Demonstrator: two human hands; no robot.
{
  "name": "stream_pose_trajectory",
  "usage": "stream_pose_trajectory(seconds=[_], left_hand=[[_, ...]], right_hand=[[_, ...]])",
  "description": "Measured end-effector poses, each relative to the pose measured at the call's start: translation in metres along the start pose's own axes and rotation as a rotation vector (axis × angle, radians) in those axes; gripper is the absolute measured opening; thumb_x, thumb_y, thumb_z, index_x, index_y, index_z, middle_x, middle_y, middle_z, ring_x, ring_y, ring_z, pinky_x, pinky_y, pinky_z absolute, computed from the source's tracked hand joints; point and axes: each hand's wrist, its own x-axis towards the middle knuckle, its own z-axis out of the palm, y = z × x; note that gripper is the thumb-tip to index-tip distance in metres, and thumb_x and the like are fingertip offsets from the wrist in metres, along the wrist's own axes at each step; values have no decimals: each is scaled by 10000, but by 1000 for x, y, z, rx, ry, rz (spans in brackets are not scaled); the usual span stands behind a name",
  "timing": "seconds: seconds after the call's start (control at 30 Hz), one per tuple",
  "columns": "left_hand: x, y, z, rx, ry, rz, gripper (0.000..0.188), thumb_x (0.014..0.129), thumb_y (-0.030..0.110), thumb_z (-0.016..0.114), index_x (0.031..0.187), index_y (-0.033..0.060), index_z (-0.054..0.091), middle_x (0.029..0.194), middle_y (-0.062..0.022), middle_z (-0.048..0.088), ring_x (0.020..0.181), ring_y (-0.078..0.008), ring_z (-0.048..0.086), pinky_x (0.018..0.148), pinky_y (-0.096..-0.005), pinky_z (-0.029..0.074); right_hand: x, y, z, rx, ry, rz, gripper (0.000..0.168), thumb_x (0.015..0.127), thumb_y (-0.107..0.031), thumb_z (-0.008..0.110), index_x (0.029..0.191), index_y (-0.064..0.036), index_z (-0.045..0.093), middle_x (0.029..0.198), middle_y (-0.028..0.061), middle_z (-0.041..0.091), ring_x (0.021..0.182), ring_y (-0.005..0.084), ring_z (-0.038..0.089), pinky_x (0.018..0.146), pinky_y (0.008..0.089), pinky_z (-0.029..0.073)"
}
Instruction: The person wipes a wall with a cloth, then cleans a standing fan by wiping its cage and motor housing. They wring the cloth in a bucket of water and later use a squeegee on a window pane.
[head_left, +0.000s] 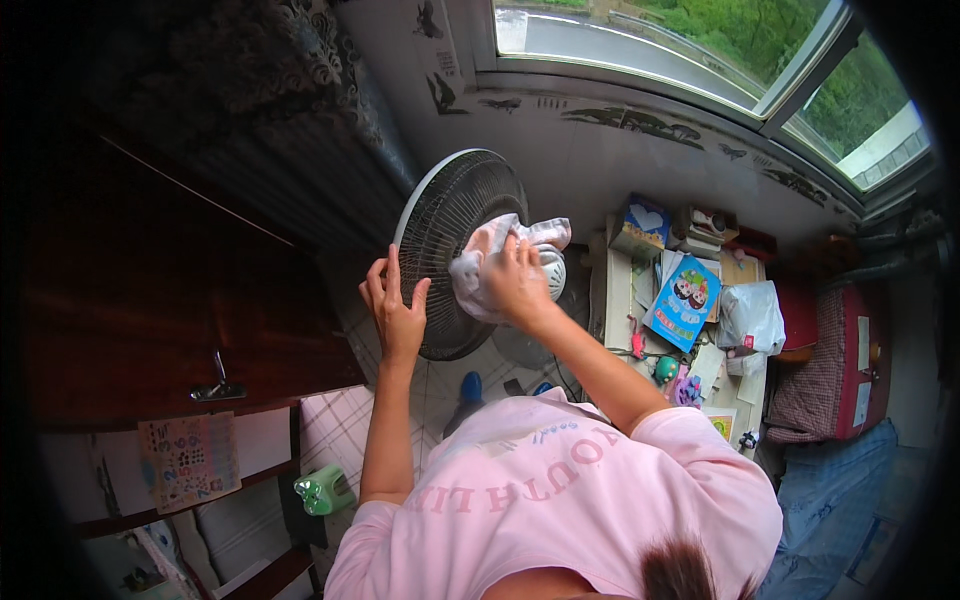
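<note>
A standing electric fan (429, 225) with a dark wire guard and pale rim stands before me, its head turned sideways. My left hand (395, 304) rests on the rim and guard at the near left, fingers spread, holding nothing else. My right hand (517, 279) presses a white and pink cloth (480, 259) against the rear of the guard, beside the white motor housing (553, 271). The cloth hides part of the guard and of the housing. The fan's round base is partly visible on the tiled floor below.
To the right a cluttered table (621, 289) bears a blue book (684, 300), boxes and a white plastic bag (750, 319). A dark wooden door (172, 300) with a handle is at the left. A green plastic container (326, 489) stands on the floor. A window (675, 60) is above.
</note>
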Motion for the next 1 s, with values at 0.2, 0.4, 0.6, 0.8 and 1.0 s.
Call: stream_pose_trajectory(seconds=[0.2,0.4,0.6,0.8,1.0], left_hand=[[-6,-11,-5,14,-22,-70,668,794,153,782,1396,57,510,1233,-124,523,1008,-306,495,895,-414,440],[-9,-6,-5,-49,26,-54,706,761,146,806,1397,67,510,1196,-118,512,958,-290,485,874,-412,439],[-10,-8,3,-37,42,-47,716,752,139,808,1398,65,507,1198,-124,509,963,-292,487,862,-411,442],[-13,-7,0,-16,34,-54,667,772,143,798,1371,30,527,1190,-135,504,967,-292,487,864,-413,445],[-10,3,-5,-24,19,-26,672,780,161,800,1376,30,520,1182,-133,498,953,-283,489,857,-404,449]], right_hand=[[32,-2,26,12,73,8,297,880,-239,484,985,-26,662,1035,169,594,1025,321,528,890,454,407],[93,73,38,397,-684,400,350,903,-340,544,1066,-76,706,1122,177,686,1077,363,645,886,446,525],[43,-4,33,-52,-59,111,287,806,-169,564,1018,-19,685,940,158,630,956,329,587,798,432,489],[3,-35,16,-151,183,30,278,800,-206,567,995,-28,655,1075,169,525,1055,326,498,805,460,450],[65,41,54,-4,-103,304,210,886,-186,524,964,-60,673,1072,178,619,1020,345,599,806,477,540]])
